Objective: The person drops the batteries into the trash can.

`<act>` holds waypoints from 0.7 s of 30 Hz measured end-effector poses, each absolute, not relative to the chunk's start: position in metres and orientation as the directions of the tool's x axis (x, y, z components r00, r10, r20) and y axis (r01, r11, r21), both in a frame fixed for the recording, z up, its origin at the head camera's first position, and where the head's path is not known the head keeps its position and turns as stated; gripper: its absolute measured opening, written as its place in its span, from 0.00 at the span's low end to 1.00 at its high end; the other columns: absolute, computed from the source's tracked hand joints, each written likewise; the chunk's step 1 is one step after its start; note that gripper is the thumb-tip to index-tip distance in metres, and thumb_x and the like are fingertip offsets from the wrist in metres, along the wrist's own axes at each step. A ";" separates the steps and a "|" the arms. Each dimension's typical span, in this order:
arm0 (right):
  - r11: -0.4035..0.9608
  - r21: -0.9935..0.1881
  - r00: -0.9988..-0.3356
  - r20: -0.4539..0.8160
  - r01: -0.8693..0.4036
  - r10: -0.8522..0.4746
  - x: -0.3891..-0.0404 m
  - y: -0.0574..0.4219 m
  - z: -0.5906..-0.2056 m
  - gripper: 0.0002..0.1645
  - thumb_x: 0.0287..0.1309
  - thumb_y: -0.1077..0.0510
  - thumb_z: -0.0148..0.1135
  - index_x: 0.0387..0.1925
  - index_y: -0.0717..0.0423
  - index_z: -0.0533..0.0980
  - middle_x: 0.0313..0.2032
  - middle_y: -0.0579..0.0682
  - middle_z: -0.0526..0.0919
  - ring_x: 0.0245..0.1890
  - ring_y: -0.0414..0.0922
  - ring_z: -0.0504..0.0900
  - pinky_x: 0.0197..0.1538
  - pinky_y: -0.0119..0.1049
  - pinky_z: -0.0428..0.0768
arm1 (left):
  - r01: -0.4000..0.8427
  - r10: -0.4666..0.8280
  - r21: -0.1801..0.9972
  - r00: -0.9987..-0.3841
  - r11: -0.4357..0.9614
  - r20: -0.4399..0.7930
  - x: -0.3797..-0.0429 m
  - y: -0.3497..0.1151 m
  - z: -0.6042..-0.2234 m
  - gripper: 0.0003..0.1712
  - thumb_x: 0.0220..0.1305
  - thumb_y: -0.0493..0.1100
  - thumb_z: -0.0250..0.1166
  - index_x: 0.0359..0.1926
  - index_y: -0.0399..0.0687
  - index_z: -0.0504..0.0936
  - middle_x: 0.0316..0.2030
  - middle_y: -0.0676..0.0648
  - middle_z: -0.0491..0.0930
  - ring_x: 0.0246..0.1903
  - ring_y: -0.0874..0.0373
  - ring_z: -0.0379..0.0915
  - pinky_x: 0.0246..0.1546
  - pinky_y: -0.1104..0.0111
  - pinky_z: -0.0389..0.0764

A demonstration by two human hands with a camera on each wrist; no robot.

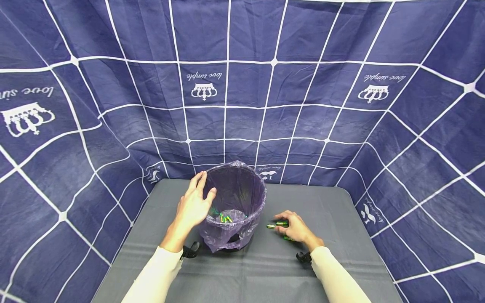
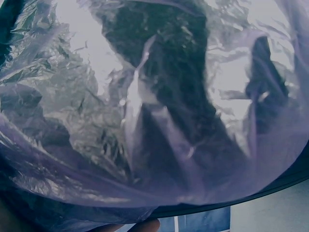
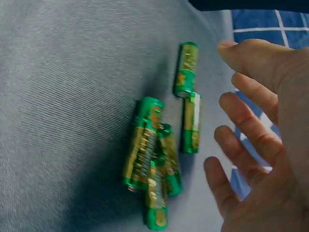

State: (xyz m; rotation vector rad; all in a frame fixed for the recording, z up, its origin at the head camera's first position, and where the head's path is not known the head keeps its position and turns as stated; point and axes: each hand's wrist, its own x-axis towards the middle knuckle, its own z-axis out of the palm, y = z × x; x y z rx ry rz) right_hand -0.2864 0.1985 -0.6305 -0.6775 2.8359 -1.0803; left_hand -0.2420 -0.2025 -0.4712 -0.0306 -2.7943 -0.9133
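A round bin (image 1: pixel 248 231) stands on a gray table (image 1: pixel 273 273), with a thin, see-through purple bag (image 1: pixel 214 235) inside it and folded down over its edge. The left hand (image 1: pixel 192 207) is at the bin's left edge, with its fingers stretched out mostly straight and its thumb set apart from them. From the left wrist, the bag's shiny, wrinkly plastic fills most of the view, and only some fingertips (image 2: pixel 147 225) peek out below the edge. A few green and gold batteries (image 1: pixel 222 217) lie down at the bottom of the bin, in the bag. On the right side of the bin, the right hand (image 1: pixel 297 227) hangs low by more batteries (image 3: pixel 140 150) on the table. Its fingers are spread and softly bent, and in the right wrist view there is a gap between them and the batteries. At least five batteries show there: two lie almost end to end, nearest the fingers, and the others crowd together just beside them. Both arms wear cream sleeves (image 1: pixel 153 273), with a black strap (image 1: pixel 190 250) at each wrist. Blue cloth (image 1: pixel 250 84) with white lines and little crowns hangs around the table.
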 end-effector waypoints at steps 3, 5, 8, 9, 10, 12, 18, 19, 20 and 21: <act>0.671 -0.606 -0.888 0.140 -0.426 -0.437 -0.288 0.195 -0.638 0.23 0.66 0.58 0.86 0.60 0.57 0.92 0.56 0.52 0.95 0.57 0.57 0.90 0.64 0.53 0.86 | 0.078 -0.044 0.585 -0.980 0.807 0.192 -0.242 -0.202 -0.471 0.45 0.89 0.62 0.56 0.96 0.53 0.58 0.95 0.49 0.55 0.75 0.22 0.80 0.71 0.27 0.81; 0.676 -0.590 -0.882 0.145 -0.442 -0.449 -0.288 0.193 -0.643 0.24 0.65 0.59 0.87 0.60 0.56 0.92 0.55 0.51 0.95 0.57 0.57 0.90 0.64 0.52 0.86 | 0.075 -0.046 0.585 -0.981 0.807 0.189 -0.242 -0.202 -0.471 0.45 0.89 0.62 0.56 0.96 0.54 0.58 0.95 0.50 0.55 0.74 0.22 0.81 0.71 0.27 0.81; 0.686 -0.571 -0.878 0.145 -0.451 -0.457 -0.288 0.190 -0.649 0.24 0.63 0.59 0.87 0.60 0.55 0.92 0.54 0.50 0.95 0.55 0.56 0.90 0.63 0.50 0.86 | 0.072 -0.049 0.585 -0.981 0.808 0.188 -0.243 -0.201 -0.471 0.45 0.89 0.62 0.57 0.96 0.54 0.58 0.95 0.50 0.55 0.74 0.22 0.81 0.71 0.27 0.81; 0.689 -0.567 -0.878 0.145 -0.452 -0.457 -0.288 0.189 -0.650 0.24 0.63 0.59 0.88 0.60 0.55 0.92 0.53 0.50 0.95 0.54 0.55 0.89 0.61 0.49 0.86 | 0.071 -0.050 0.585 -0.981 0.808 0.189 -0.243 -0.201 -0.471 0.45 0.89 0.62 0.57 0.96 0.54 0.58 0.95 0.50 0.55 0.74 0.22 0.81 0.71 0.27 0.81; 0.689 -0.564 -0.876 0.146 -0.455 -0.459 -0.288 0.188 -0.650 0.24 0.62 0.59 0.88 0.59 0.55 0.92 0.53 0.50 0.95 0.53 0.54 0.88 0.60 0.47 0.85 | 0.070 -0.051 0.585 -0.981 0.808 0.188 -0.243 -0.201 -0.472 0.45 0.89 0.62 0.57 0.96 0.54 0.58 0.95 0.51 0.55 0.73 0.21 0.81 0.70 0.27 0.81; 0.691 -0.555 -0.874 0.155 -0.462 -0.460 -0.288 0.187 -0.653 0.23 0.62 0.60 0.87 0.58 0.56 0.93 0.51 0.51 0.95 0.51 0.52 0.87 0.58 0.45 0.85 | 0.070 -0.053 0.587 -0.980 0.807 0.189 -0.243 -0.201 -0.472 0.45 0.89 0.62 0.57 0.95 0.54 0.59 0.95 0.51 0.55 0.74 0.22 0.81 0.70 0.27 0.81; 0.707 -0.525 -0.873 0.174 -0.474 -0.456 -0.290 0.186 -0.658 0.17 0.63 0.61 0.87 0.53 0.53 0.94 0.47 0.46 0.95 0.48 0.49 0.86 0.55 0.44 0.84 | 0.072 -0.053 0.588 -0.980 0.806 0.193 -0.242 -0.201 -0.471 0.45 0.89 0.63 0.57 0.95 0.53 0.59 0.95 0.51 0.56 0.73 0.22 0.82 0.69 0.27 0.82; 0.709 -0.522 -0.874 0.175 -0.473 -0.454 -0.290 0.186 -0.659 0.16 0.63 0.60 0.86 0.52 0.51 0.95 0.46 0.45 0.95 0.48 0.49 0.86 0.55 0.44 0.84 | 0.073 -0.053 0.587 -0.979 0.806 0.195 -0.242 -0.201 -0.471 0.45 0.89 0.63 0.57 0.95 0.53 0.59 0.95 0.51 0.56 0.73 0.22 0.82 0.69 0.27 0.82; 0.712 -0.521 -0.875 0.174 -0.471 -0.451 -0.291 0.186 -0.660 0.15 0.64 0.60 0.86 0.51 0.50 0.95 0.46 0.44 0.95 0.48 0.49 0.86 0.55 0.44 0.84 | 0.074 -0.053 0.587 -0.979 0.806 0.196 -0.242 -0.201 -0.471 0.45 0.89 0.63 0.57 0.95 0.53 0.60 0.95 0.51 0.56 0.73 0.22 0.82 0.69 0.27 0.82; 0.714 -0.522 -0.877 0.173 -0.468 -0.448 -0.291 0.185 -0.660 0.14 0.64 0.60 0.86 0.51 0.49 0.95 0.46 0.43 0.95 0.48 0.48 0.86 0.55 0.44 0.85 | 0.074 -0.053 0.586 -0.979 0.807 0.197 -0.242 -0.201 -0.471 0.45 0.89 0.63 0.57 0.95 0.53 0.60 0.95 0.51 0.56 0.73 0.22 0.82 0.69 0.27 0.82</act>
